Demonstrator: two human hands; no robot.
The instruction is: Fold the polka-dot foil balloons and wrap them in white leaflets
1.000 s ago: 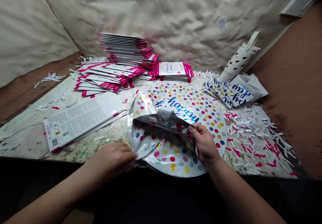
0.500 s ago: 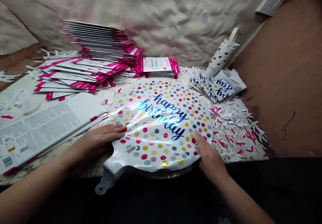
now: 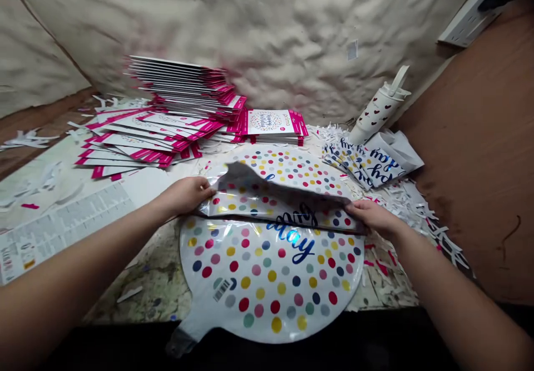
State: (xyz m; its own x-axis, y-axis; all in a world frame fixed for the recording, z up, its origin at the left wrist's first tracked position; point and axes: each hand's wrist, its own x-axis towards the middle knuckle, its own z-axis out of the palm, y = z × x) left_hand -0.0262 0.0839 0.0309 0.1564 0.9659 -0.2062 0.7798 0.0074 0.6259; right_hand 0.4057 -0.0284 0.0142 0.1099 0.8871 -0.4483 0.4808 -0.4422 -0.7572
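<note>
A flat foil balloon with coloured dots is bent over on itself and lifted, its grey underside partly showing. My left hand is closed on its left edge. My right hand pinches the right edge, thumb and fingers together. Beneath it another flat dotted balloon lies on the table, its barcode and tail towards me and the tail past the front edge. The raised foil hides part of its "happy birthday" lettering.
A tall pile of pink-and-white cards leans at the back left, beside a smaller card stack. Folded balloons lie right, before a heart-patterned tumbler. Paper shreds cover the right side. Printed sheets lie left.
Both hands have moved from resting flat on the balloon's sides to gripping its edges. The top balloon is now folded over and lifted, uncovering the one below. The view has shifted slightly.
</note>
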